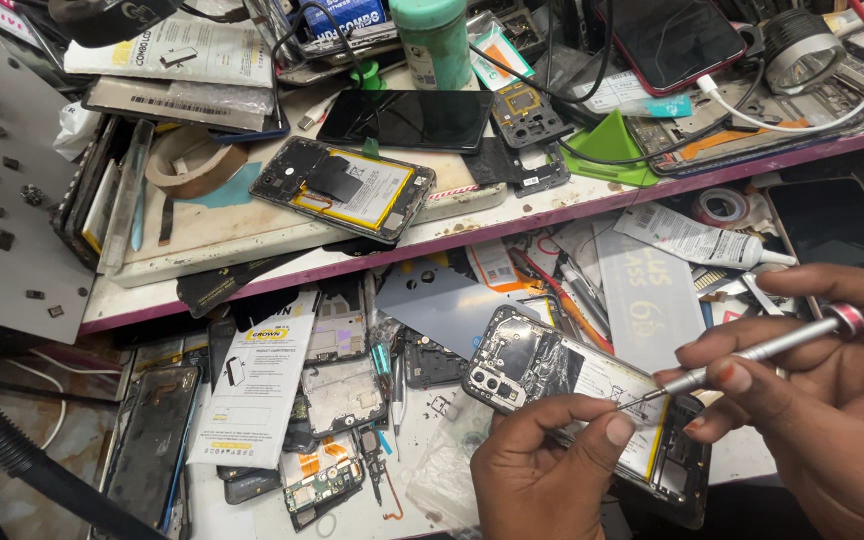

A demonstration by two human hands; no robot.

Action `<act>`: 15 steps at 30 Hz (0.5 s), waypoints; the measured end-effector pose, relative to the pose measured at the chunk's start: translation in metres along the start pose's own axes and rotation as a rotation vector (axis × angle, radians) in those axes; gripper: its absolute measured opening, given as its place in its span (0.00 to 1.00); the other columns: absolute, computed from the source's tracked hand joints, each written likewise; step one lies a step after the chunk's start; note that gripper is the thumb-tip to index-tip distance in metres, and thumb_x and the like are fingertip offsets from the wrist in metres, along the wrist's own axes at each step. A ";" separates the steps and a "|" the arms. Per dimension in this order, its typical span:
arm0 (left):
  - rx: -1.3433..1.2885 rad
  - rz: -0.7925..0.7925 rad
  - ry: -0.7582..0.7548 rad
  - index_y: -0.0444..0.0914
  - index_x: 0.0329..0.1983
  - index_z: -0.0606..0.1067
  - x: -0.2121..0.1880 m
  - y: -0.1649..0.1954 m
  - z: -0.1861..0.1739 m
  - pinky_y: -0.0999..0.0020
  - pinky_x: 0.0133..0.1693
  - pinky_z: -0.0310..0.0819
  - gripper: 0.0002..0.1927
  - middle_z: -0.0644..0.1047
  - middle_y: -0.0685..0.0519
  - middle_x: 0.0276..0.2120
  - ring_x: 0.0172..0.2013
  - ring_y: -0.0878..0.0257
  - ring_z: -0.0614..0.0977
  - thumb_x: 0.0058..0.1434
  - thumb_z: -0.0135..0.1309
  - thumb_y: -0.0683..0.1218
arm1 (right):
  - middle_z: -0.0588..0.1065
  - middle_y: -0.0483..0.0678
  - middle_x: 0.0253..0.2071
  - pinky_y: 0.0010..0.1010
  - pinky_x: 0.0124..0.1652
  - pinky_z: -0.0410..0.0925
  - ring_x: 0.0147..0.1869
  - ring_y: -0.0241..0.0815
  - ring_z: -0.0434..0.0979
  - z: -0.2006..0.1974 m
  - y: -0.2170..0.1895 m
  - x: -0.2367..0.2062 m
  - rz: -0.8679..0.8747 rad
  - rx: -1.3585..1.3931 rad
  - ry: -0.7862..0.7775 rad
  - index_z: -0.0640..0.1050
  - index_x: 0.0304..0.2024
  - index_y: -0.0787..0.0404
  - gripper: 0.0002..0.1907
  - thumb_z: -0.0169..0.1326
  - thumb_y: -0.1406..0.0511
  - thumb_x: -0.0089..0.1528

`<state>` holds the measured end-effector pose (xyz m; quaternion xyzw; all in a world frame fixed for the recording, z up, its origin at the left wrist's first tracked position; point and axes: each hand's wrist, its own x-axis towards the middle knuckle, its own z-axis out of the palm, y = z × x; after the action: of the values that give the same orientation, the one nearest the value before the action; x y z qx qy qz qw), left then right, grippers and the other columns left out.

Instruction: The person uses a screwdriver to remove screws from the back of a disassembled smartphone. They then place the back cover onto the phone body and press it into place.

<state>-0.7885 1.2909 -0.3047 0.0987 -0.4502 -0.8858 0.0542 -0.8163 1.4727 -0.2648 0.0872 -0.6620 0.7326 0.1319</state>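
Standing beside the bench, I note the opened phone [582,420] lying back-up on the lower work surface, below the pink-edged shelf [512,235] and toward its right half. Its rear cover is off; battery, camera block and frame are exposed.

Left hand [542,470]: closed lightly on the phone's near edge, thumb pressed flat on the battery, fingers curled under the frame as far as can be seen. Right hand [822,400]: pinched shut on a slim metal screwdriver [762,350], fingertips low on the shaft, red-capped end free above. The tip meets the phone just beside the left thumb, at the battery's upper edge.

Handling judgement: the phone appears light and stiff but fragile, with bare boards and thin ribbon cables inside. Best taken by the outer frame edges, never the battery face or camera block. The screwdriver looks smooth and slippery; a low pinch suits it.

A second opened phone [347,188] rests on the shelf, well apart.
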 end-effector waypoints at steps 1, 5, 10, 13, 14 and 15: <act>-0.002 0.001 0.005 0.26 0.34 0.82 0.000 0.001 0.000 0.63 0.43 0.85 0.08 0.83 0.42 0.34 0.37 0.58 0.87 0.51 0.67 0.31 | 0.79 0.69 0.44 0.40 0.32 0.83 0.49 0.60 0.86 0.001 0.000 0.000 -0.002 -0.024 0.011 0.58 0.67 0.64 0.30 0.51 0.77 0.65; -0.012 -0.005 0.010 0.26 0.34 0.82 -0.001 -0.001 -0.003 0.64 0.43 0.85 0.08 0.83 0.42 0.34 0.37 0.58 0.87 0.50 0.67 0.31 | 0.79 0.68 0.43 0.39 0.32 0.83 0.47 0.57 0.86 0.002 0.001 -0.003 -0.015 -0.089 0.037 0.58 0.68 0.65 0.31 0.52 0.77 0.64; 0.065 0.089 -0.041 0.26 0.34 0.83 0.001 -0.011 -0.012 0.65 0.45 0.84 0.07 0.82 0.43 0.35 0.38 0.59 0.86 0.52 0.68 0.32 | 0.79 0.65 0.37 0.39 0.34 0.79 0.40 0.52 0.87 0.007 0.007 -0.003 -0.035 -0.228 0.079 0.59 0.67 0.67 0.30 0.53 0.77 0.64; 0.081 0.062 -0.037 0.26 0.35 0.83 0.010 -0.018 -0.017 0.65 0.43 0.83 0.07 0.83 0.41 0.34 0.37 0.59 0.86 0.53 0.68 0.31 | 0.79 0.62 0.34 0.38 0.36 0.79 0.37 0.50 0.88 0.012 0.013 0.002 -0.097 -0.307 0.038 0.59 0.65 0.67 0.29 0.54 0.76 0.64; 0.084 0.040 -0.033 0.26 0.35 0.83 0.012 -0.019 -0.017 0.65 0.43 0.82 0.07 0.83 0.39 0.33 0.36 0.58 0.85 0.53 0.68 0.31 | 0.78 0.62 0.35 0.38 0.36 0.79 0.37 0.51 0.88 0.012 0.014 0.004 -0.100 -0.292 0.015 0.59 0.64 0.67 0.29 0.54 0.77 0.64; 0.054 0.059 -0.035 0.26 0.36 0.83 0.014 -0.021 -0.016 0.63 0.45 0.83 0.07 0.83 0.40 0.35 0.38 0.58 0.86 0.53 0.68 0.31 | 0.78 0.63 0.37 0.39 0.38 0.80 0.39 0.52 0.88 0.012 0.015 0.004 -0.084 -0.261 -0.009 0.58 0.65 0.67 0.30 0.54 0.77 0.63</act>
<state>-0.7982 1.2878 -0.3327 0.0712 -0.4774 -0.8730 0.0699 -0.8256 1.4601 -0.2761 0.1005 -0.7480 0.6338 0.1697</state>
